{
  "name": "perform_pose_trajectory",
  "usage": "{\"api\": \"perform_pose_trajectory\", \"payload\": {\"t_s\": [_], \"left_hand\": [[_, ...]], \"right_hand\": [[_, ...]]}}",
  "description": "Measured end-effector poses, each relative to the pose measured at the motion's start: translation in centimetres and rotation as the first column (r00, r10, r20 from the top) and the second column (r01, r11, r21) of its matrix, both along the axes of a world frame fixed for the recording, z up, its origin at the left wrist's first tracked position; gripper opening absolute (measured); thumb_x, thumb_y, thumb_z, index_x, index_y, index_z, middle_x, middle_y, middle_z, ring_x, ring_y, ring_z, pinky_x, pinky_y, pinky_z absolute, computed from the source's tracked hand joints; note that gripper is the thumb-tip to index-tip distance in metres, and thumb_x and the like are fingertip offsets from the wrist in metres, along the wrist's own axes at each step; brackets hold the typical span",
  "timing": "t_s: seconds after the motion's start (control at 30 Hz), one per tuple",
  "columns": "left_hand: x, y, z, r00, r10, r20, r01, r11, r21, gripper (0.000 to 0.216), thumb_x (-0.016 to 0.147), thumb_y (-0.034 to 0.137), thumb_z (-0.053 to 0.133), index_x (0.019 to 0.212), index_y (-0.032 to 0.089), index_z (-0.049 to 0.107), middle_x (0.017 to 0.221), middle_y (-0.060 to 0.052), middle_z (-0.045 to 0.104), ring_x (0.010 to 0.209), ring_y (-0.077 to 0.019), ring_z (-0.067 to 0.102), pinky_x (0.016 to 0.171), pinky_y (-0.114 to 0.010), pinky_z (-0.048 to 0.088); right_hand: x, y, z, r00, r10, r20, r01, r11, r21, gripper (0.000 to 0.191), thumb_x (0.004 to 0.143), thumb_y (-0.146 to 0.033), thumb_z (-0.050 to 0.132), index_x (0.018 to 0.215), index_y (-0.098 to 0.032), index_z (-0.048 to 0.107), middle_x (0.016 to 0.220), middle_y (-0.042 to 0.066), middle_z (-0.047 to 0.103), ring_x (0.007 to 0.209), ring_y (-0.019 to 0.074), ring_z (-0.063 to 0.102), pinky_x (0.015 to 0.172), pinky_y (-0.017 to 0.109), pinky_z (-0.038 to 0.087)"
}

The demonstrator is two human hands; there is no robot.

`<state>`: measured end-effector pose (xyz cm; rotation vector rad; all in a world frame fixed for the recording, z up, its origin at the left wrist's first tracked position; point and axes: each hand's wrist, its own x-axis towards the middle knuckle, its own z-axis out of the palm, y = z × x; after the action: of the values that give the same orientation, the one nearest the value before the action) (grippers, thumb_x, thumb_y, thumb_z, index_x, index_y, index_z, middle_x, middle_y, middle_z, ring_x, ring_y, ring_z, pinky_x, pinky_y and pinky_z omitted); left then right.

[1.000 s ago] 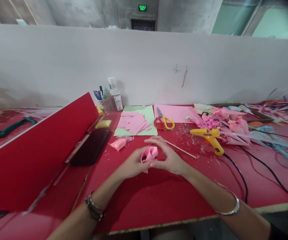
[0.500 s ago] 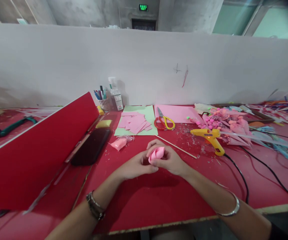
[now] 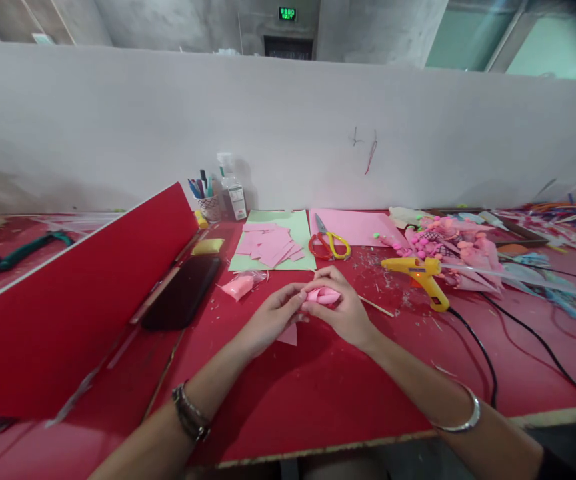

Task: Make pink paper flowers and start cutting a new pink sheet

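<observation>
Two bare hands met over the red tabletop (image 3: 318, 400) and shared one grip. The left hand (image 3: 272, 315) and the right hand (image 3: 347, 312) each pinched a small pink rolled paper piece (image 3: 324, 295) between thumb and fingertips, with the fingers closed against it from either side. The rolled piece sat between the two hands, just above the table surface, with its long axis roughly level. On the near side of the grip, a flat pink paper scrap (image 3: 289, 336) lay on the table, partly covered by the left hand. A thin wooden stick (image 3: 377, 307) emerged from behind the right hand and ran off to the right of the grip. Farther right lay a yellow hot-glue gun (image 3: 418, 270) with a black cord. Beyond the grip lay a pile of pink paper squares (image 3: 269, 245) on a pale green sheet (image 3: 301, 223), with red-and-yellow-handled scissors (image 3: 329, 247) just beside it. Left of the grip lay a small clear bag with pink contents (image 3: 238, 287), and past that a black oblong case (image 3: 182, 293).
</observation>
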<state>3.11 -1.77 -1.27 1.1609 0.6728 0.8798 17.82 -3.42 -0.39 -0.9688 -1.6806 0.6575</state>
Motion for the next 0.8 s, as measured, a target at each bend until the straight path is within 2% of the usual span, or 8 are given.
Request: {"api": "perform_pose_trajectory", "payload": {"t_s": [0.13,0.3,0.53,0.67,0.8], "left_hand": [[-0.16,0.22,0.10,0.998,0.008,-0.065,-0.008,1.000,0.013,0.025,0.075,0.035,0.058,0.092,0.017,0.060,0.091,-0.005,0.061,0.078,-0.0118,0.055,0.071,-0.025,0.045],[-0.26,0.42,-0.09,0.999,0.014,-0.051,-0.015,0.999,-0.028,0.023,0.073,0.032,0.061,0.091,0.018,0.062,0.095,-0.004,0.061,0.077,-0.0109,0.055,0.068,-0.022,0.046],[-0.35,0.47,0.10,0.998,0.045,0.043,-0.041,0.994,-0.104,0.016,0.072,0.029,0.062,0.087,0.021,0.064,0.088,-0.001,0.062,0.071,-0.0069,0.055,0.065,-0.019,0.046],[-0.43,0.41,0.30,0.997,0.068,0.019,-0.065,0.989,-0.130,0.018,0.071,0.030,0.063,0.087,0.021,0.063,0.087,0.000,0.061,0.068,-0.0058,0.054,0.060,-0.017,0.046],[-0.45,0.40,0.34,0.995,0.096,0.017,-0.093,0.988,-0.127,0.019,0.069,0.031,0.065,0.085,0.021,0.063,0.077,0.002,0.061,0.065,-0.0058,0.055,0.057,-0.016,0.046]], "right_hand": [[0.08,0.01,0.04,0.999,-0.012,0.036,0.011,0.999,0.041,0.015,0.070,-0.026,0.064,0.084,-0.023,0.062,0.086,0.002,0.046,0.081,0.0157,0.051,0.073,0.030,0.043],[0.10,-0.01,0.00,0.998,-0.021,0.059,0.016,0.997,0.074,0.018,0.070,-0.025,0.064,0.087,-0.023,0.060,0.085,0.002,0.048,0.080,0.0158,0.051,0.071,0.030,0.044],[0.46,0.10,0.39,0.993,0.020,0.117,-0.035,0.991,0.132,0.028,0.071,-0.020,0.063,0.099,-0.024,0.057,0.092,0.003,0.052,0.087,0.0167,0.052,0.077,0.032,0.044],[0.61,0.00,0.69,0.988,0.031,0.150,-0.055,0.985,0.162,0.025,0.075,-0.021,0.059,0.099,-0.024,0.057,0.096,0.003,0.055,0.091,0.0168,0.053,0.081,0.033,0.043],[0.56,-0.13,0.63,0.990,0.010,0.142,-0.039,0.978,0.204,0.022,0.076,-0.022,0.058,0.098,-0.024,0.058,0.097,0.003,0.059,0.093,0.0162,0.054,0.085,0.032,0.042]]}}
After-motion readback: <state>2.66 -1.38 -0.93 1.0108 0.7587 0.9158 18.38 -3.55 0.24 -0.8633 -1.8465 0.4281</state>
